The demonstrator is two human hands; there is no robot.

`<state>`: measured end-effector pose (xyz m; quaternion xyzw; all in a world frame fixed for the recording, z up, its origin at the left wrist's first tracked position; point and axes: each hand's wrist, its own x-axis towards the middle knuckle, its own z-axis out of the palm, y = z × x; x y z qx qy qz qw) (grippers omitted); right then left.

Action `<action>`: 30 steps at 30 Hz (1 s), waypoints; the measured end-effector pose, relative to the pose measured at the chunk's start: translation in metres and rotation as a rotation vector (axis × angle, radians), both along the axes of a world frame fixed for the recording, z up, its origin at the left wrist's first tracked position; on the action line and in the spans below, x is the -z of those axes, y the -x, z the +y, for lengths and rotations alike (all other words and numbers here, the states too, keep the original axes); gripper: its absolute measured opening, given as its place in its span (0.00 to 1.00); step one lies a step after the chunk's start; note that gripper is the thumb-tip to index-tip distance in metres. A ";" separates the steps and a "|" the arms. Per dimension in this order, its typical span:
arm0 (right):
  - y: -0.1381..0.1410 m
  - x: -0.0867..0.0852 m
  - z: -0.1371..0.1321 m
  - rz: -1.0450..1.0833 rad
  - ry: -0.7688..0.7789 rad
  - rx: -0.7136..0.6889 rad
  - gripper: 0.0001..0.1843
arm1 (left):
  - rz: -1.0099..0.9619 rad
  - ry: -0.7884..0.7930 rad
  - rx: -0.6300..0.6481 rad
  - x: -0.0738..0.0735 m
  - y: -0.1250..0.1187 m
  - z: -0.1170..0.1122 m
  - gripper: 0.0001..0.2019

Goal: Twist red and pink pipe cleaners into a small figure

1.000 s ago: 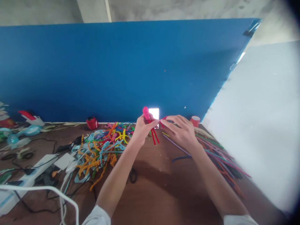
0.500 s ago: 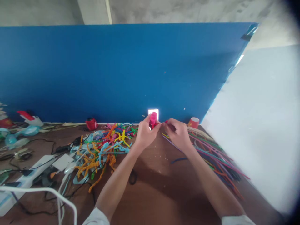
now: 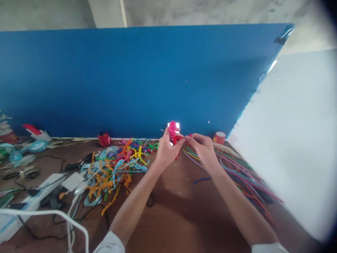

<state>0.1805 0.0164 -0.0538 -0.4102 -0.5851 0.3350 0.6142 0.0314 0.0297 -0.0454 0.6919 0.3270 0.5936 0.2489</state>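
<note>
A small pipe-cleaner figure [image 3: 172, 128] with a coiled pink top and red limbs is pinched upright in my left hand [image 3: 167, 147]. One red limb stretches sideways from it, and another hangs below the fingers. At the right end of that sideways limb, my right hand [image 3: 202, 146] is closed with thumb and forefinger on the red pipe cleaner. Behind the figure a bright white rectangle [image 3: 177, 125] glows against the blue panel. The fingers partly hide the figure's middle.
Left lies a heap of twisted pipe-cleaner figures [image 3: 105, 179], with a white power strip [image 3: 44, 191] and cables nearer. Loose straight pipe cleaners [image 3: 247, 175] lie right, by a red paper cup [image 3: 219, 137]. A red can [image 3: 104, 139] stands along the blue panel [image 3: 131, 80].
The pink top shows more fully above my left hand. A red limb now spans between the hands, and another shows below the left fingers. The view has shifted slightly.
</note>
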 end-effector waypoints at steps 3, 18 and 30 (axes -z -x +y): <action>0.001 -0.002 -0.001 -0.145 -0.067 0.039 0.17 | -0.074 0.050 -0.002 0.002 0.001 0.003 0.11; -0.018 -0.006 -0.001 -1.064 -0.693 0.295 0.11 | -0.266 0.480 0.220 -0.002 0.011 0.010 0.19; -0.012 -0.010 -0.004 -0.881 -0.369 0.119 0.15 | -0.163 0.351 0.218 0.002 0.008 0.009 0.16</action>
